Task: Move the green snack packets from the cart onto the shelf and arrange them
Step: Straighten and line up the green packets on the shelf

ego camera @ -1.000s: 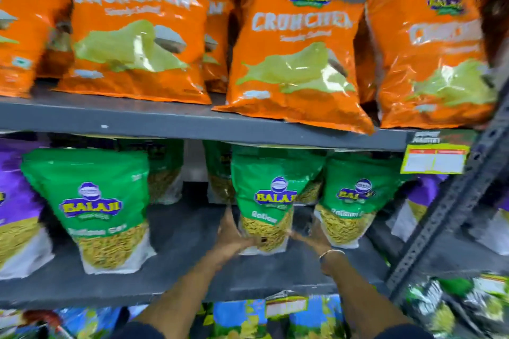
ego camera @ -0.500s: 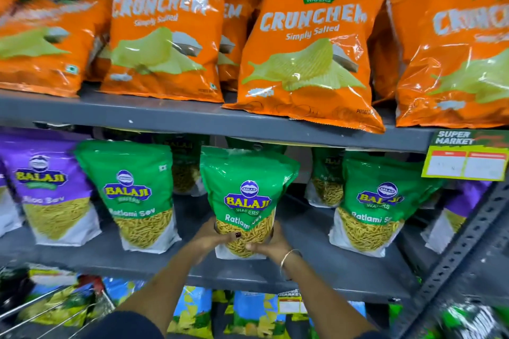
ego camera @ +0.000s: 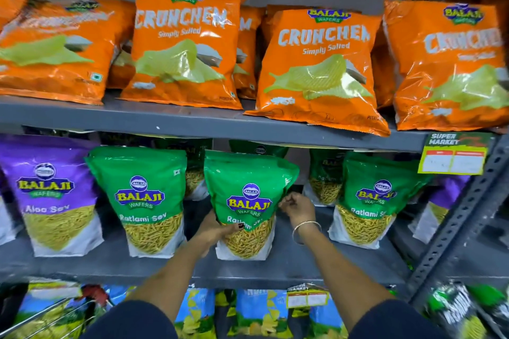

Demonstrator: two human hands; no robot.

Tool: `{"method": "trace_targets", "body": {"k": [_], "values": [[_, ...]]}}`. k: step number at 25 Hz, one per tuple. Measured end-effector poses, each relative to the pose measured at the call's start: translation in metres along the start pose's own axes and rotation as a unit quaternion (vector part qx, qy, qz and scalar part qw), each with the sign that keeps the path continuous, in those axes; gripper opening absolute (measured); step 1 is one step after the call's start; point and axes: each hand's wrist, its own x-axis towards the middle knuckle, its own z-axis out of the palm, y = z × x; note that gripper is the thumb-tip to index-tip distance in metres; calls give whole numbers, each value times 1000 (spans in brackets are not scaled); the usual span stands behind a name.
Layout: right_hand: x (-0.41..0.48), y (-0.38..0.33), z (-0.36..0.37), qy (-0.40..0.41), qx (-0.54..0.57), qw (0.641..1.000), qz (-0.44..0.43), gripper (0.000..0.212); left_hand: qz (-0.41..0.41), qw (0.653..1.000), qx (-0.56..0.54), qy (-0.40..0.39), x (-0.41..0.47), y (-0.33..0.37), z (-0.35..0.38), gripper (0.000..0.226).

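A green snack packet [ego camera: 248, 173] stands upright in the middle of the grey shelf [ego camera: 303, 264]. My left hand [ego camera: 217, 231] grips its lower left side, thumb across the front. My right hand [ego camera: 296, 206] is at its right edge with the fingers curled against it. Two more green packets stand in the front row, one to the left [ego camera: 140, 195] and one to the right [ego camera: 377, 192]. Further green packets sit behind them, partly hidden. The wire cart [ego camera: 41, 316] shows at the bottom left corner.
Purple packets [ego camera: 46, 187] stand at the left end of the same shelf. Orange crisp bags [ego camera: 181, 44] fill the shelf above. A yellow price tag [ego camera: 453, 157] hangs at the right, beside a slanted perforated metal post [ego camera: 468, 215]. Blue packets [ego camera: 256, 311] line the shelf below.
The middle green packet has been pulled forward and set between its neighbours. My right hand has risen from the packet's base to its right edge; my left hand stays at the lower left.
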Motion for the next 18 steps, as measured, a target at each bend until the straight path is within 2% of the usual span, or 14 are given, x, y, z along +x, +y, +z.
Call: {"method": "trace_targets", "body": {"k": [1, 5, 6, 7, 9, 11, 14, 18], "values": [[0, -1, -3, -1, -10, 1000, -3, 46, 2, 1000, 2, 12, 1, -2, 1, 77], [1, 6, -17, -16, 42, 999, 10, 32, -4, 1000, -2, 2, 9, -8, 3, 76], [-2, 8, -18, -38, 73, 996, 29, 22, -11, 1000, 3, -14, 10, -9, 4, 72], [-6, 11, -17, -80, 93, 992, 41, 24, -25, 999, 7, -37, 12, -12, 5, 73], [-16, 13, -12, -171, 103, 978, 66, 58, -41, 997, 23, -68, 16, -19, 7, 81], [-28, 15, -3, -210, 105, 968, 86, 71, -34, 997, 32, -69, 19, -20, 8, 91], [-36, 22, 8, -181, 131, 970, 92, 72, -16, 996, 43, -80, 27, -26, 12, 104], [-35, 26, 11, -146, 146, 975, 77, 71, -7, 997, 36, -67, 30, -30, 15, 96]]}}
